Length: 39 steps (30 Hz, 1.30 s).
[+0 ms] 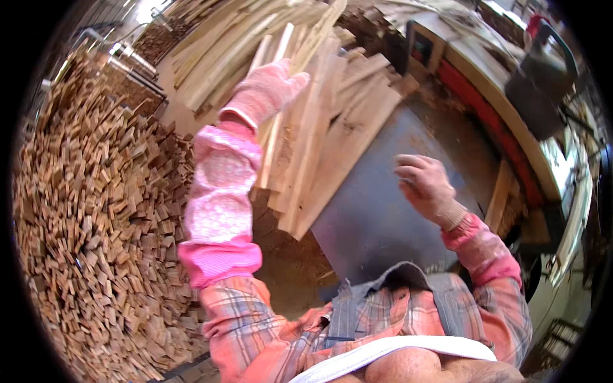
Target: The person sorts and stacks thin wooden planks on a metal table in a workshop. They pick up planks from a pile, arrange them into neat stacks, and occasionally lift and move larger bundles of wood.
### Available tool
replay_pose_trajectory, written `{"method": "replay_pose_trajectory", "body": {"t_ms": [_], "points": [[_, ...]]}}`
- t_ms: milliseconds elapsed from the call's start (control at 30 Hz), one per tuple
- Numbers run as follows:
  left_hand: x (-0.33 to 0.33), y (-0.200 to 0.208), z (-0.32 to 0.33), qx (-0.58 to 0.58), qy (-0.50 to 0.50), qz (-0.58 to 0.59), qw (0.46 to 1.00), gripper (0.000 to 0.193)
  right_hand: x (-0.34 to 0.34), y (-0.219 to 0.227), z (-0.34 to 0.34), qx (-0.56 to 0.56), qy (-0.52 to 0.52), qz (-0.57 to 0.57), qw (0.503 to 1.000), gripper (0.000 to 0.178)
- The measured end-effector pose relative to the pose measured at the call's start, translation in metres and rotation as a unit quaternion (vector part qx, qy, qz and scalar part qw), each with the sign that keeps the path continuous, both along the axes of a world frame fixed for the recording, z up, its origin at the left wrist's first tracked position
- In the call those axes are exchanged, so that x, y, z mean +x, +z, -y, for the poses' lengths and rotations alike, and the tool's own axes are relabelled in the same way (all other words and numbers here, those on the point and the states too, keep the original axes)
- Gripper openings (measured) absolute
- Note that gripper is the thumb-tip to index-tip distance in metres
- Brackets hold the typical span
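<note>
My left hand (265, 90), in a pink glove, reaches out over a pile of wooden boards. Between its thumb and fingers lies the near end of a long pale wooden board (321, 32), which runs away toward the far edge. A thin light strip (272, 143) passes beneath that hand. Other boards (350, 150) lie side by side, partly on a grey metal tabletop (383, 191). Over the right part of this tabletop is my right hand (426, 186), its fingers curled in and nothing showing in them. A knitted cuff rings its wrist.
A large heap of short cut wood pieces (108, 236) rises at my left. More long boards (223, 57) lie at the far left. On the right stands a bench with a red side panel (476, 92), bearing a dark jug-like container (539, 86). Sawdust (300, 258) covers the floor.
</note>
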<state>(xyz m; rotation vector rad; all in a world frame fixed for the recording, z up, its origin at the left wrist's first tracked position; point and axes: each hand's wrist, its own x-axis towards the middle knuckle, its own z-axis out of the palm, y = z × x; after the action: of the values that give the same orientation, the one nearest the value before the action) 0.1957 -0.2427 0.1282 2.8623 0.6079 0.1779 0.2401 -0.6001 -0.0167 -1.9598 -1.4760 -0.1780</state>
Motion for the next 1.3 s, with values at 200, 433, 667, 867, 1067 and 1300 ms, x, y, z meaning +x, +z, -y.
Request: {"method": "replay_pose_trajectory", "body": {"t_ms": [200, 433, 667, 867, 1067, 1300], "points": [[0.023, -0.087, 0.162, -0.123, 0.001, -0.112, 0.986, 0.069, -0.067, 0.018, 0.012, -0.025, 0.123, -0.024, 0.992, 0.020], [0.013, -0.132, 0.179, -0.254, -0.064, -0.007, 0.965, 0.076, -0.051, -0.034, 0.049, -0.141, -0.046, -0.056, 0.987, 0.034], [0.012, -0.063, 0.004, 0.184, 0.203, 0.072, 0.959, 0.091, -0.039, -0.076, 0.007, -0.080, -0.043, 0.017, 0.996, 0.024], [-0.009, -0.090, -0.146, -0.058, 0.378, -0.045, 0.923, 0.105, 0.018, -0.111, 0.095, 0.039, -0.251, 0.027, 0.967, 0.008], [0.008, -0.127, -0.111, -0.161, 0.264, -0.016, 0.951, 0.108, 0.058, -0.114, 0.150, -0.004, -0.290, -0.010, 0.957, 0.013], [-0.024, -0.149, 0.009, -0.092, 0.173, 0.019, 0.980, 0.109, 0.098, -0.131, 0.169, -0.020, -0.317, -0.006, 0.948, 0.020]]}}
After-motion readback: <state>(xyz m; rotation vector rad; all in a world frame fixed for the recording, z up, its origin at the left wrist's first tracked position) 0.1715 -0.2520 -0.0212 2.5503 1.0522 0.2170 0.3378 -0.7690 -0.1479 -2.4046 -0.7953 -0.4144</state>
